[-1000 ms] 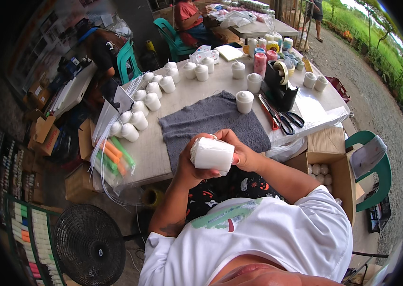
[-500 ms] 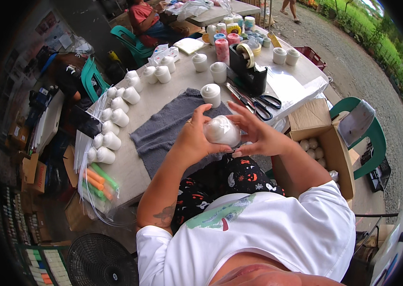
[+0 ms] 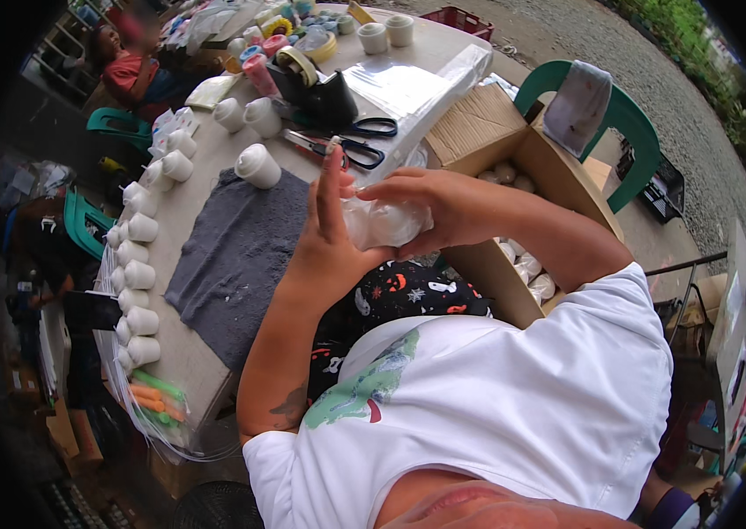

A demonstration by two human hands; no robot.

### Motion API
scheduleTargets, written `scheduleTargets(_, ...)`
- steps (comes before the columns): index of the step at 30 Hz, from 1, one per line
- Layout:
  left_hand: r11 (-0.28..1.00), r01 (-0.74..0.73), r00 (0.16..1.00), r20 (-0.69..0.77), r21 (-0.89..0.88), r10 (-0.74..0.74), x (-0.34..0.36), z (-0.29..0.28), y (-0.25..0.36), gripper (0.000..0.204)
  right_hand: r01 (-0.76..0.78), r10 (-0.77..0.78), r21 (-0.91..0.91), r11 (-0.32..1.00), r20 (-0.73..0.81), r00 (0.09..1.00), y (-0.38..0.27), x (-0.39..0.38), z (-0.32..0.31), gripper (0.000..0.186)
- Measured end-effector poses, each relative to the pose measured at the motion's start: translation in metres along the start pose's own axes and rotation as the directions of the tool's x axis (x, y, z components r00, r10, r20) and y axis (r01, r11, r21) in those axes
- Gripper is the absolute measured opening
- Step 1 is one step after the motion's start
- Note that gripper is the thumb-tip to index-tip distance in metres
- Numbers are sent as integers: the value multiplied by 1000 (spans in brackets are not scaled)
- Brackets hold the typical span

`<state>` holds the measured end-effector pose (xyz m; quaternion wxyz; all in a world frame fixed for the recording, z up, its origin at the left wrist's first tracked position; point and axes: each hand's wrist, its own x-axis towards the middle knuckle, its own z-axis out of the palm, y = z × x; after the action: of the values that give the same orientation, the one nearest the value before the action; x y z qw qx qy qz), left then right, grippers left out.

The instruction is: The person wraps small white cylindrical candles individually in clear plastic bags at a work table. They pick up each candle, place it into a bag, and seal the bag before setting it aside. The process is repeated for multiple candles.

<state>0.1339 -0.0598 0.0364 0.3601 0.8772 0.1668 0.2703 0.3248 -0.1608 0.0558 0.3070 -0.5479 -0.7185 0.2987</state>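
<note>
Between my two hands is a white candle in clear plastic wrap, held above my lap at the table's near edge. My left hand supports its left side, with the index finger pointing up and the thumb underneath. From the right, my right hand curls its fingers and thumb around the other side. A white candle stands on the dark grey cloth, just beyond my left hand. Scissors with dark handles lie on the table past my fingertips.
An open cardboard box with round white wrapped pieces stands at my right, before a green chair. Several white candles line the table's left side. A black tape dispenser and clear plastic sheets lie farther back. Another person sits far left.
My view has swung toward the right, bringing more of the box into sight. The wrapped candle is tilted and turned in my hands, and my right hand now covers more of it.
</note>
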Motion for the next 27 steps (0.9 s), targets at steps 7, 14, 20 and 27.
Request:
scheduleTargets(7, 996, -76, 986, 148, -44, 82, -2, -17, -4, 76, -699, 687, 71, 712, -276, 672, 114, -156, -81, 68)
scheduleTargets(14, 930, -26, 843, 492, -367, 218, -13, -27, 43, 69, -749, 801, 438, 497, -565, 201, 278, -235, -70, 60)
scheduleTargets(20, 929, -12, 821, 526, -369, 220, -37, -42, 60, 79, -794, 859, 499, 346, -509, 54, 249, -161, -19, 73)
scheduleTargets(27, 555, -10, 873, 264, -832, 411, -66, -54, 90, 101, -982, 766, -184, 43, -625, 150, 273, -164, 37, 86)
